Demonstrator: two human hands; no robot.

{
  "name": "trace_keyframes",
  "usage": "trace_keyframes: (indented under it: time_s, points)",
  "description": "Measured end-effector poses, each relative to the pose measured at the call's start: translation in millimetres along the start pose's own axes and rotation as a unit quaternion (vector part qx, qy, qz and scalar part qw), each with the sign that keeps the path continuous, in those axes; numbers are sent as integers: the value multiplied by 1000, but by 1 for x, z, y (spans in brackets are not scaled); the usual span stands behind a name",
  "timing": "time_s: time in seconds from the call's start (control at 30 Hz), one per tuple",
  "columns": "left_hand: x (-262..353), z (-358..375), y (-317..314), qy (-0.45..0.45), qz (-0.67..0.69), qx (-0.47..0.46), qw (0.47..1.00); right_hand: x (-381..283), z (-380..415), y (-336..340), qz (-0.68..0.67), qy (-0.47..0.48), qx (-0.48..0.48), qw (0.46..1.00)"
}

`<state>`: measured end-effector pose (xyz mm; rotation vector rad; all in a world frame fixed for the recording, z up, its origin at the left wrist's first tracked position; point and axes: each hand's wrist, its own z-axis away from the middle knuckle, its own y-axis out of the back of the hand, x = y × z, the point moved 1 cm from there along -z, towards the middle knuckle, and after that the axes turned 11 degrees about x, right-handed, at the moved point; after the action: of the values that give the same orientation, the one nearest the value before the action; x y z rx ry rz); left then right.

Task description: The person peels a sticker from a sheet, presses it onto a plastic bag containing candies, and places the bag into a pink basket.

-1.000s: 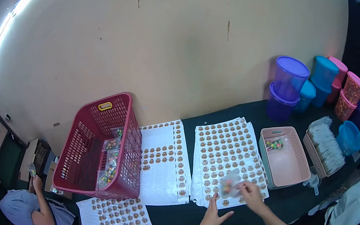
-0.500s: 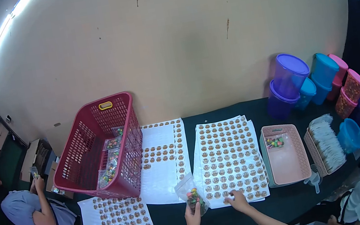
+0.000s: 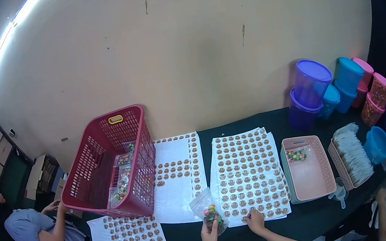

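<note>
My left hand (image 3: 210, 237) is closed on the lower part of a clear zip bag (image 3: 212, 213) of colourful sweets, held upright at the near table edge. A stack of white sheets of round brown stickers (image 3: 245, 173) lies beside the bag. Over the bottom row of the top sheet, my right hand (image 3: 256, 223) has its fingers curled together at a sticker (image 3: 245, 218); the fingertips are partly hidden. More sticker sheets (image 3: 177, 194) lie left of the bag, several stickers gone from the middle of one.
A maroon basket (image 3: 148, 174) with filled bags stands left. To the right are a pink tray (image 3: 314, 171) holding one bag, a basket of flat packets (image 3: 353, 155), a clear scoop (image 3: 338, 193) and coloured tubs (image 3: 312, 85). People stand at both ends.
My right hand has drawn its fingers in over the sheet's bottom row. My left hand keeps the bag nearly in place. The person at left has lowered their hands toward the maroon basket.
</note>
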<state>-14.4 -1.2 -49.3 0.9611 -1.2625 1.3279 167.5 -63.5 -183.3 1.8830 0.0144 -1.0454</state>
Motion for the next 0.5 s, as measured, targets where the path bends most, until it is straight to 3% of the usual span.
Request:
trace_keyframes:
  time_s: [0.07, 0.17, 0.2, 0.23, 0.27, 0.43, 0.5]
  points:
    - [4, 3, -4, 12, 4, -16, 1000, 5, 0, -3, 10, 18, 30, 999]
    - [-1, 4, -3, 5, -24, -16, 1000, 7, -5, 0, 26, 43, -8, 999]
    - [1, 4, -4, 5, -23, -16, 1000, 8, -11, 1, -106, -68, -120, 985]
    - [3, 4, -4, 7, -21, -16, 1000, 8, -13, 2, -232, -176, -228, 929]
    - [6, 5, -3, 10, -18, -15, 1000, 10, -18, 6, -283, -224, -273, 892]
    - [28, 0, -4, 57, 10, -24, 998, -58, -40, 66, -363, -233, -245, 868]
    - [30, -5, -5, 33, 10, -33, 999, -77, -51, 77, -463, -159, -207, 847]
